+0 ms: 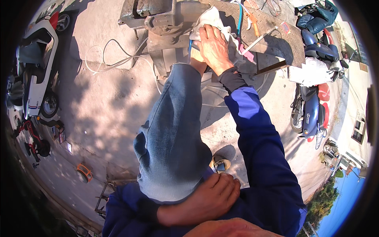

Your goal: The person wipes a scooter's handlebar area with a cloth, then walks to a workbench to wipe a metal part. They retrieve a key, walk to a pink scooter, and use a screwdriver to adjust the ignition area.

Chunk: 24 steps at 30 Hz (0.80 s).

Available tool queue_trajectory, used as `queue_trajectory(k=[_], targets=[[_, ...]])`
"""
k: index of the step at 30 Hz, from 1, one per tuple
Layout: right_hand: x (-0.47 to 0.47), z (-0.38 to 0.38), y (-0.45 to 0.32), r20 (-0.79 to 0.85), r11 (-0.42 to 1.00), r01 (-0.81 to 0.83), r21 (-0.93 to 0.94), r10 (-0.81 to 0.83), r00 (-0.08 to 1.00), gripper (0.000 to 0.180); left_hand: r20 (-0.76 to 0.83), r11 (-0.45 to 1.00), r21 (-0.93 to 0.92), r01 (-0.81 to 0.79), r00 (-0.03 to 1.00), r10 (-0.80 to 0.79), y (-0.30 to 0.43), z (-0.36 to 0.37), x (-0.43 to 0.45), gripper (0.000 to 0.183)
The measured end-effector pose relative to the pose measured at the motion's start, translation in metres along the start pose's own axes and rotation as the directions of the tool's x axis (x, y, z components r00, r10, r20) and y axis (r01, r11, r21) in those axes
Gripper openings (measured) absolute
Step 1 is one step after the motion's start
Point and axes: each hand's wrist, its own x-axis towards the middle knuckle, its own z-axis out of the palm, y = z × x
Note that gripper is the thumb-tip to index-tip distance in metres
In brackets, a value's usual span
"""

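My right hand point(213, 49) lies over a crumpled white cloth point(208, 18), fingers bent across it and thumb on its near side. Beneath the hand, bare skin point(197, 60) shows at the end of a blue denim trouser leg point(174, 124) that stretches away from me. The cloth hides what lies under it. Across the near end of the leg rests my left hand point(204, 198), its fingers curled at the right. Whether it grips anything is hidden. Just left of the cloth stands a rusty steel bench vise point(161, 23).
A tread-plate metal surface point(266, 23) carries an orange-handled tool point(253, 23) and a pale rod point(259, 41). Pink cloth point(248, 55) hangs at its edge. Pale hose point(94, 71) loops on the concrete. Motor scooters point(311, 115) stand right, a white vehicle point(32, 100) left, near an orange stool point(84, 172).
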Motion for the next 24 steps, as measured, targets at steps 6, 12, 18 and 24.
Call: queue_trajectory(k=[6, 12, 18, 24], targets=[[0.02, 0.023, 0.017, 0.417, 0.982, -0.106, -0.156, 0.163, 0.894, 0.037, -0.045, 0.998, -0.063, -0.03, 0.999, 0.027, -0.006, -0.002, 0.001, 0.041], [0.068, 0.003, 0.031, 0.667, 0.955, -0.295, 0.013, 0.211, 0.714, 0.046, -0.047, 0.995, -0.095, -0.033, 0.999, 0.028, -0.008, -0.002, 0.001, 0.045], [0.06, -0.011, 0.038, 0.71, 0.988, -0.13, 0.078, 0.037, 0.704, 0.05, -0.142, 0.987, -0.142, -0.077, 0.988, 0.056, -0.002, 0.01, 0.006, 0.041], [0.027, 0.023, 0.044, 0.311, 0.754, -0.552, 0.355, 0.462, 0.831, 0.052, -0.215, 0.985, -0.159, -0.06, 0.976, 0.025, 0.004, 0.024, 0.004, 0.04]])
